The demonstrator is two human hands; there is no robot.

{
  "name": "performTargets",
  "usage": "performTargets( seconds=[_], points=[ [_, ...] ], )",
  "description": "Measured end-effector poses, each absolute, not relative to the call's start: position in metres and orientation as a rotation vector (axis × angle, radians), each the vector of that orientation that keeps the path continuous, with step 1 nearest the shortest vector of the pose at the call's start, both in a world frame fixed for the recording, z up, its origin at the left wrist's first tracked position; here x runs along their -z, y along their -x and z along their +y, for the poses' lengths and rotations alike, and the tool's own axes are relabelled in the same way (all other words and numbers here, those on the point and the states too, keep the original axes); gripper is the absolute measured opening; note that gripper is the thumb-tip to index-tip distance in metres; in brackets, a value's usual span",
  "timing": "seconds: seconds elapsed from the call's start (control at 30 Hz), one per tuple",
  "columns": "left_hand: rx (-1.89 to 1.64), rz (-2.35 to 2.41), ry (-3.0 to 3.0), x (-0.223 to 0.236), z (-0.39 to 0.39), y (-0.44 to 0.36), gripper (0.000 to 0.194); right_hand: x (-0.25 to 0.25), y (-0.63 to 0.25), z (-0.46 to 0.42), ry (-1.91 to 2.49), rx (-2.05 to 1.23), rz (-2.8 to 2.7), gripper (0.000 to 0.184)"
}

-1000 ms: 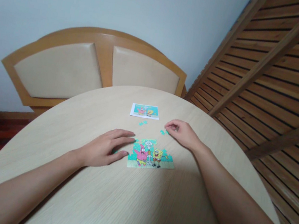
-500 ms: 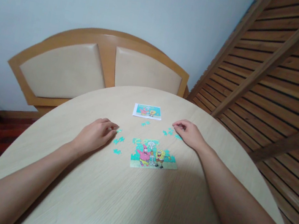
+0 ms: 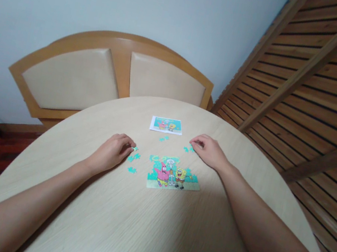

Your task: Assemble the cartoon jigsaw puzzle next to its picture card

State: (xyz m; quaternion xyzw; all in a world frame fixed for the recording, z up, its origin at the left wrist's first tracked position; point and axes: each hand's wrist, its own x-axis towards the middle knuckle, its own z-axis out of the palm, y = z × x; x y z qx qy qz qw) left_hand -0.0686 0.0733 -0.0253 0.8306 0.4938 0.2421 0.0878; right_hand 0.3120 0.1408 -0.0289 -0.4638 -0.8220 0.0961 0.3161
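My left hand [image 3: 114, 150] is closed in a pinch, with a small teal jigsaw puzzle piece [image 3: 135, 149] at its fingertips. Just below it lie more loose teal pieces [image 3: 133, 157] and a single one [image 3: 132, 170]. A partly assembled jigsaw puzzle [image 3: 172, 179] with cartoon figures lies between my hands, its upper edge uneven. Over on the right, my right hand [image 3: 209, 151] has thumb and index finger drawn together above several teal pieces [image 3: 186, 149]; whether a piece is between them is hidden.
A printed picture card [image 3: 166, 125] of the same cartoon lies farther back, with loose pieces [image 3: 164, 138] in front of it. All this rests on a round pale wooden table [image 3: 125, 222]. Behind stands a padded headboard-like panel [image 3: 126, 66]; wooden slats [image 3: 319, 83] rise at the right.
My left hand has shifted slightly right with the piece at its fingertips. My right hand has moved a little left and now covers some of the pieces there.
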Motion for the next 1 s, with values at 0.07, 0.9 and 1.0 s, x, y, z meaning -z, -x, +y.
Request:
performTargets(
  seconds=[0.07, 0.9, 1.0],
  points=[
    [-0.749, 1.458, -2.460, 0.025, 0.072, 0.067, 0.016, 0.023, -0.300, 0.134, 1.145, -0.223, -2.255, 0.017],
    [-0.803, 1.064, -2.378, 0.012, 0.039, 0.011, 0.021, 0.011, -0.230, 0.088, 0.673, -0.379, -2.587, 0.024],
    [-0.787, 1.046, -2.392, 0.012, 0.039, 0.010, 0.020, 0.011, -0.229, 0.087, 0.672, -0.383, -2.582, 0.024]
  ],
)
